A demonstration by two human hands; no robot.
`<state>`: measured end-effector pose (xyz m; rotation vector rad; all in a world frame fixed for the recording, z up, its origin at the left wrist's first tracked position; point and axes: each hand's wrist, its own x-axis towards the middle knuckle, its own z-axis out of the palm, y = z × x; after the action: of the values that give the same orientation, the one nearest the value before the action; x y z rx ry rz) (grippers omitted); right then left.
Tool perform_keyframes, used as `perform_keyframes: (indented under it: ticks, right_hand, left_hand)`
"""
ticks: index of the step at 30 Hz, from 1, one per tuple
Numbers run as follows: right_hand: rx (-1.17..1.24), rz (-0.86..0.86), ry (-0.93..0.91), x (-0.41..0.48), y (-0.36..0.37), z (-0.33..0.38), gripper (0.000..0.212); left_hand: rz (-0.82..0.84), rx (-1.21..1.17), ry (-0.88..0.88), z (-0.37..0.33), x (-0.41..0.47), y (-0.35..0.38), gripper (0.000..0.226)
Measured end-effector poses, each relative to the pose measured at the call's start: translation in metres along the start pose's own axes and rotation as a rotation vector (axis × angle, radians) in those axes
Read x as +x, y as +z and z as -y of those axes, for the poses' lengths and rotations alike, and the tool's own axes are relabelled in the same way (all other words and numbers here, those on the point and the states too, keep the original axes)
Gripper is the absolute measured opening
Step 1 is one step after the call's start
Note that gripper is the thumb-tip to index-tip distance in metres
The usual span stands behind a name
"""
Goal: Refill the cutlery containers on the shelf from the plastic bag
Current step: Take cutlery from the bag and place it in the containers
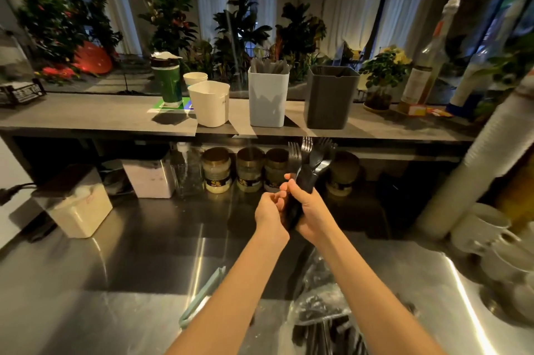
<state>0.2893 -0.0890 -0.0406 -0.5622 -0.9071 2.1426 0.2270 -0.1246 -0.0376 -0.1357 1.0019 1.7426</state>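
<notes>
Black plastic is seen in a bundle of forks, which is held upright above the stainless-steel tabletop, tines up, just below the front edge of the shelf. The handles are gripped by the right hand, its fingers wrapped round them. The left hand is pressed in beside it, with its fingers curled against the lower part of the same handles — both hands are thus closed together on the one bundle.

The plastic bag is laid on the tabletop near the bottom edge, partly hidden under the right forearm; more dark cutlery is seen through it. A pale green clip is lying just to its left.

Three containers are lined up on the shelf: a short white container, a taller pale container filled with upright wrapped items, and a grey container directly above the forks — its contents cannot be made out. A green cup is set to the left of them. Lidded jars are ranged under the shelf, behind the hands.
</notes>
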Motion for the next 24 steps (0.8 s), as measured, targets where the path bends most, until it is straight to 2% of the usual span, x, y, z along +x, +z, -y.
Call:
perform_keyframes:
  ticks: [3,5,8,10,12,14,18,21,24]
  right_hand:
    - [-0.233,0.036,0.035,-0.007,-0.009,0.002,0.019]
    - [-0.317,0.129,0.073,-0.010,-0.015,0.002,0.021]
    - [-0.184,0.284,0.175,-0.015,-0.020,0.000,0.022]
    - [-0.084,0.386,0.207,-0.016,-0.023,-0.002,0.032]
    - [-0.073,0.419,0.241,-0.019,-0.028,-0.004,0.037]
    - [-0.152,0.448,0.290,-0.021,-0.031,-0.004,0.031]
    - [-0.479,0.520,0.320,-0.025,-0.031,-0.004,0.010]
    - [-0.494,0.452,0.320,-0.027,-0.030,-0.004,0.003]
    - [-0.456,0.363,0.307,-0.028,-0.027,-0.006,0.009]
  left_hand:
    - [0.122,0.037,-0.054,-0.006,-0.005,-0.009,0.039]
    - [0.222,0.145,0.005,-0.017,-0.013,-0.008,0.047]
    - [0.408,0.411,0.063,-0.031,-0.013,-0.010,0.061]
    - [0.540,0.551,0.047,-0.038,-0.007,-0.014,0.081]
    - [0.628,0.665,0.072,-0.039,-0.003,-0.015,0.090]
    - [0.615,0.690,0.128,-0.037,0.000,-0.013,0.075]
    - [0.601,0.657,0.148,-0.033,0.006,-0.011,0.040]
    - [0.579,0.653,0.138,-0.032,0.009,-0.009,0.016]
    - [0.497,0.649,0.183,-0.032,0.008,-0.002,0.010]
